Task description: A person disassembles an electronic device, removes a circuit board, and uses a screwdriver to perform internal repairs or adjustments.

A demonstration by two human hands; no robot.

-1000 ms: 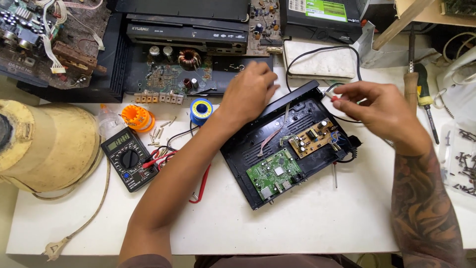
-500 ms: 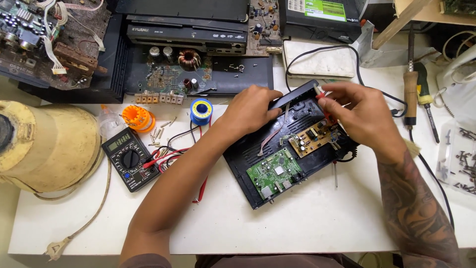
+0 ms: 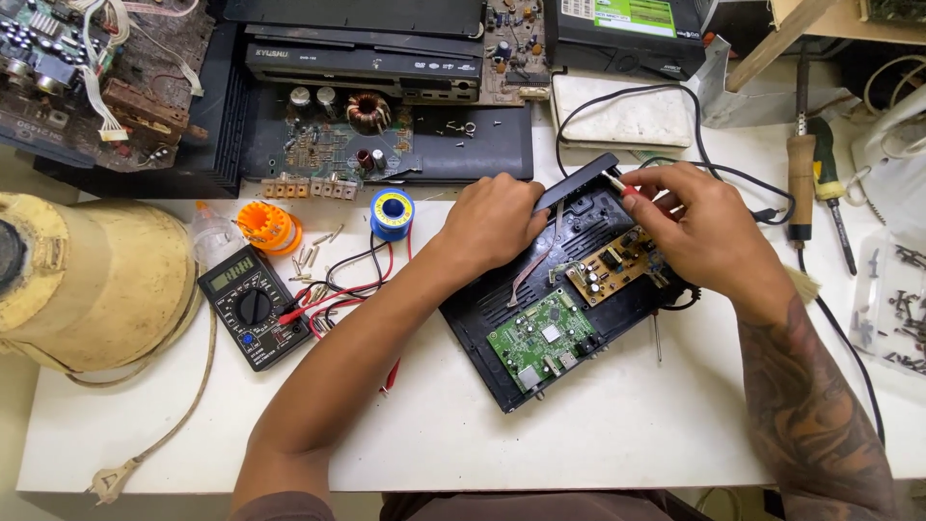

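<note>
On the white table [image 3: 617,425], between the two hands, lies an open black box [image 3: 487,323], a flat plastic tray with its long axis running slantwise from the near edge up toward the far right; the left hand [image 3: 497,224] rests on its far left corner, fingers curled over the raised rim, holding it; the right hand [image 3: 696,227] hovers over the far right end, fingers pinched narrow around a thin tool with a small red tip [image 3: 628,191] that points left toward the rim; inside the box sit two flat boards, a green circuit board [image 3: 540,338] nearer the person, dotted with small silver parts, and a tan circuit board [image 3: 612,267] just beyond it under the right hand, studded with dark round parts; a black cable [image 3: 675,92] loops away from the far end; to the left, well apart, lie a black meter [image 3: 253,307] with a round dial, red and black leads [image 3: 333,294], a blue spool [image 3: 393,213] and an orange reel [image 3: 267,225]; a wooden-handled soldering iron [image 3: 800,174] lies to the right.
</note>
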